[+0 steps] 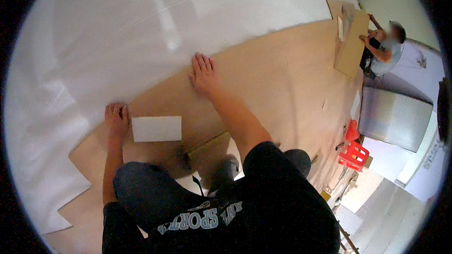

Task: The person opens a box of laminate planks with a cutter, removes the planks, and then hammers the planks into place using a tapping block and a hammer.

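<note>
Tan wood-look floorboards (263, 84) lie under me, and their far edge meets a pale sheet of underlay (117, 33). My right hand (203, 74) rests flat at that edge, fingers stretched toward the underlay and holding nothing. Farther left along the same edge, my left hand (117, 118) presses down with its fingers slightly bent; nothing shows in its grasp. A white rectangular piece (157, 129) lies on the boards just right of my left hand. Below my arms, a board piece (207, 148) is partly hidden by my legs.
At the far right a co-worker (383, 49) crouches, holding a long board (352, 44). Nearer stand a ribbed grey panel (395, 117) and a red plastic stool (354, 156). The boards end in a stepped edge (80, 171) at the left.
</note>
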Tool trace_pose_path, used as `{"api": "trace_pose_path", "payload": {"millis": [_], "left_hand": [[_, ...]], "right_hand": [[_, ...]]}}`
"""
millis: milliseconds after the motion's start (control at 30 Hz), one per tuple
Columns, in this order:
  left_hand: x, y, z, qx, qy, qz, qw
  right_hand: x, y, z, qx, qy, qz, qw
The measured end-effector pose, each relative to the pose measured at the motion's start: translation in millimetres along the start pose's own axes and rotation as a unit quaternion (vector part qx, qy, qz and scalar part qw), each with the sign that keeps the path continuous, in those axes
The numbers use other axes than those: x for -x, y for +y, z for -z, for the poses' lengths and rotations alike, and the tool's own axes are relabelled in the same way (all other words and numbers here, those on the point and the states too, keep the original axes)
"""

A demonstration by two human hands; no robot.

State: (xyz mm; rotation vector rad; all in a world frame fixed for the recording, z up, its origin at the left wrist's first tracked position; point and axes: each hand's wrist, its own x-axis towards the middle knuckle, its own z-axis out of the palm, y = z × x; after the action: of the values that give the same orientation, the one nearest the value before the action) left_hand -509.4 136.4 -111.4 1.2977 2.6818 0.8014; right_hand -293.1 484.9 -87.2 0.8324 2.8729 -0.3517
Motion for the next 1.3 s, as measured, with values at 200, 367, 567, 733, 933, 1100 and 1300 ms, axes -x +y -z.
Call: {"api": "trace_pose_path", "payload": {"millis": [200, 367, 567, 733, 933, 1100, 1300], "left_hand": [[5, 17, 9, -0.038, 0.012, -0.006, 0.999], [9, 22, 29, -0.011, -0.011, 0.053, 0.999], [25, -5, 21, 0.013, 0.039, 0.004, 0.999], [29, -5, 43, 0.012, 0.017, 0.008, 1.000], [24, -10, 23, 0.001, 0.016, -0.039, 0.999], [54, -42, 24, -0.069, 0.051, -0.076, 0.993], [32, -49, 0, -0.053, 0.024, -0.074, 0.996]], "right_hand": [[8, 9, -23, 0.000, 0.113, 0.046, 0.993], [14, -10, -15, -0.008, 0.128, 0.052, 0.990], [15, -11, 4, 0.025, 0.123, 0.061, 0.990], [25, -19, 13, -0.012, 0.169, 0.059, 0.984], [20, -12, 13, -0.013, 0.130, 0.063, 0.989], [19, -24, 29, -0.080, 0.136, 0.072, 0.985], [13, -8, 13, -0.070, 0.131, 0.089, 0.985]]}}
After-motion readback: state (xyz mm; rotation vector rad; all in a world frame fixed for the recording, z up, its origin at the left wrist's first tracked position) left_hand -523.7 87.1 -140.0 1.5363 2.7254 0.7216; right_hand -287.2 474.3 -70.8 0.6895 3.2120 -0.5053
